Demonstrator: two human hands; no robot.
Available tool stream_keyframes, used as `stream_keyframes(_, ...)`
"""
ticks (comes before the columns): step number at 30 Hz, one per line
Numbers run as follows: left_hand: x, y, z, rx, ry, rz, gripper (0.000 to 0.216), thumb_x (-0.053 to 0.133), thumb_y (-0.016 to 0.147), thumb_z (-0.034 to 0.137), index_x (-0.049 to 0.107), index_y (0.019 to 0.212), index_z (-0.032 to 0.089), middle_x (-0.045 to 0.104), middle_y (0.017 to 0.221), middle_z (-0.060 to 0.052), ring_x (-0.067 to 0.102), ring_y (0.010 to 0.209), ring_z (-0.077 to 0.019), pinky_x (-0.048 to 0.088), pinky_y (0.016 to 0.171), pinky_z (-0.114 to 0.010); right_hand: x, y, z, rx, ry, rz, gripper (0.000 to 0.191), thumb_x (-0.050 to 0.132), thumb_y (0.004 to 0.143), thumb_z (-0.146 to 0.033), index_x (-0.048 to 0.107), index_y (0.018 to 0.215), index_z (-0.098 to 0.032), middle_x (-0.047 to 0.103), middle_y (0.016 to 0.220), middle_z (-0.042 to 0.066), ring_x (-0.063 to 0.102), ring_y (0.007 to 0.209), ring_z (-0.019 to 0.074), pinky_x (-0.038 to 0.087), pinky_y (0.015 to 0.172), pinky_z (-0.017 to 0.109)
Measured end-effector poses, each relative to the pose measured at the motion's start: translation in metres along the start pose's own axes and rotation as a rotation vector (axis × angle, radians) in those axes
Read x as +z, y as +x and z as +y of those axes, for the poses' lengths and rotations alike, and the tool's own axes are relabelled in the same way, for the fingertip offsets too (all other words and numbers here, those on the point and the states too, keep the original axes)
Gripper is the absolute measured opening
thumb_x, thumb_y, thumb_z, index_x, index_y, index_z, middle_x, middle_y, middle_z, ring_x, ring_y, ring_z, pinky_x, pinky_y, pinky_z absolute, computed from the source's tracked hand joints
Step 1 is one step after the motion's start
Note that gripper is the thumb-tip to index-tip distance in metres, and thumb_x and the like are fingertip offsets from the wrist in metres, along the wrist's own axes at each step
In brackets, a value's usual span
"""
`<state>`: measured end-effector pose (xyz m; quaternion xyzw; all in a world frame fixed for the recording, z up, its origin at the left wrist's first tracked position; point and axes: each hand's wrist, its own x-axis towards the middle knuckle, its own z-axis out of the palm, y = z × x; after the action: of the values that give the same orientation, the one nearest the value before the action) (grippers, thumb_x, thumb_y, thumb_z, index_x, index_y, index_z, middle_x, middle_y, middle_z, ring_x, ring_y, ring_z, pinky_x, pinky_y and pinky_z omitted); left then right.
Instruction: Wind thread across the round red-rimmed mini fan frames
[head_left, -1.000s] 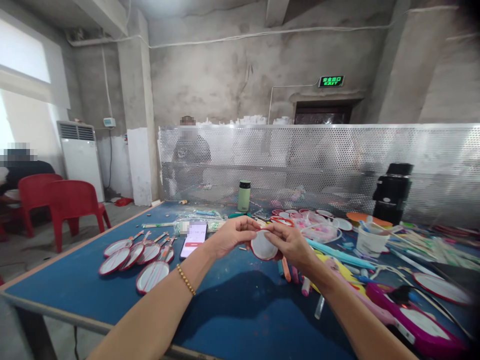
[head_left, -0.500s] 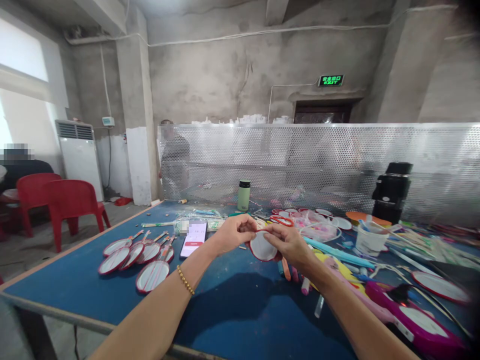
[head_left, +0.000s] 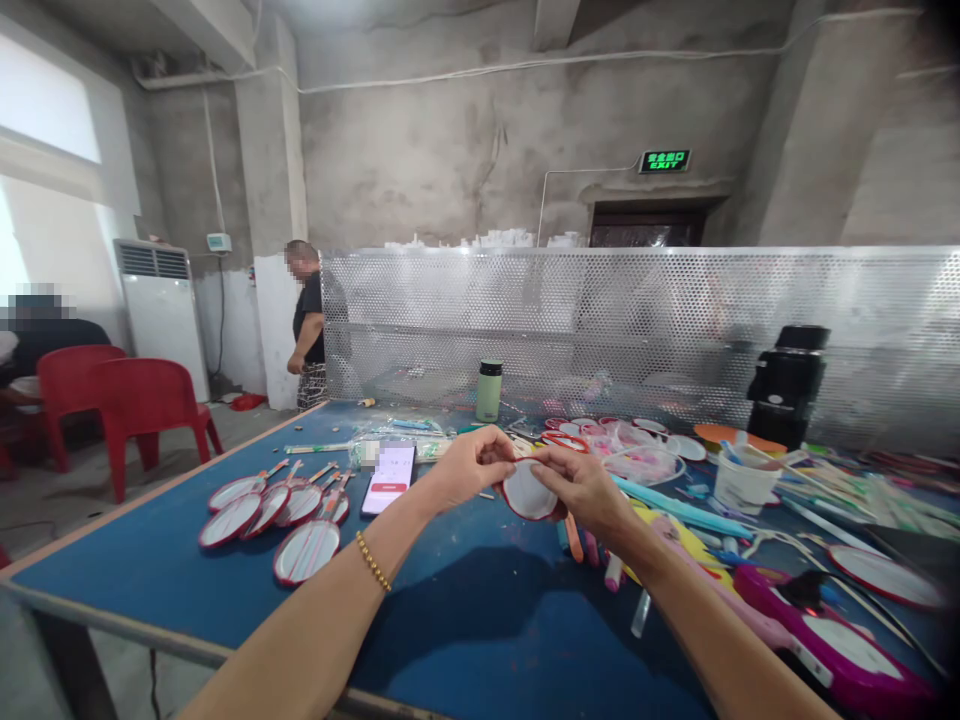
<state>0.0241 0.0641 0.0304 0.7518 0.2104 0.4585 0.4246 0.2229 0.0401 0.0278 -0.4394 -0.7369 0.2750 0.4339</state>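
Note:
Between my two hands, above the blue table (head_left: 450, 620), is a small white disc with a red rim (head_left: 529, 492). My left hand (head_left: 480, 465) pinches its upper left edge with thumb and fingertips. Closed on its upper right side is my right hand (head_left: 581, 490), the thumb lying over the white face and other fingers partly hidden behind. Left of my forearm lie several similar red-rimmed discs (head_left: 306, 552) with thin sticks or strips on them. A phone (head_left: 388, 480) with a lit screen rests beside my left wrist.
A green tumbler (head_left: 489, 390) stands behind my hands. On the right are a white cup of tools (head_left: 744, 480), a black flask (head_left: 787, 388), a magenta device (head_left: 840, 640), and coloured markers (head_left: 613, 570). A perforated metal screen (head_left: 525, 320) borders the back; a person (head_left: 309, 325) is at its left end.
The person behind the screen has moved left, out past its edge. My hands keep nearly the same grip on the disc; the view has shifted very slightly.

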Motion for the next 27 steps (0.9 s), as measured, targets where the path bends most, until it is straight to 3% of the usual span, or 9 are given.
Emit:
stream_keyframes(4, 0.0022, 0.0001, -0.0001, 0.002, -0.019, -0.005, 0.022, 0.070, 0.078, 0.024, 0.061, 0.095, 0.015, 0.063, 0.079, -0.002, 0.059, 0.063, -0.0113, 0.051, 0.060, -0.026, -0.0006, 0.0005, -0.0012, -0.002, 0.011, 0.002, 0.039, 0.059, 0.078, -0.052, 0.065, 0.094, -0.017, 0.063, 0.064, 0.000, 0.056, 0.043, 0.0131, 0.046, 0.036, 0.023)
stream_keyframes(14, 0.0010, -0.0005, 0.0015, 0.008, 0.035, 0.005, 0.013, 0.069, 0.078, 0.021, 0.061, 0.087, 0.015, 0.060, 0.065, 0.002, 0.058, 0.055, -0.0108, 0.047, 0.056, -0.024, -0.0001, 0.0004, 0.0018, -0.004, 0.002, 0.005, 0.036, 0.062, 0.077, -0.051, 0.066, 0.091, -0.018, 0.061, 0.062, 0.000, 0.055, 0.044, 0.0128, 0.047, 0.037, 0.022)
stream_keyframes(27, 0.0009, -0.0007, 0.0026, 0.011, 0.056, 0.006, 0.009, 0.068, 0.078, 0.017, 0.060, 0.083, 0.015, 0.058, 0.063, 0.003, 0.057, 0.054, -0.0103, 0.046, 0.055, -0.023, 0.0004, 0.0002, 0.0007, 0.002, 0.005, -0.013, 0.036, 0.060, 0.078, -0.052, 0.066, 0.090, -0.018, 0.060, 0.061, -0.001, 0.054, 0.041, 0.0123, 0.044, 0.036, 0.023)
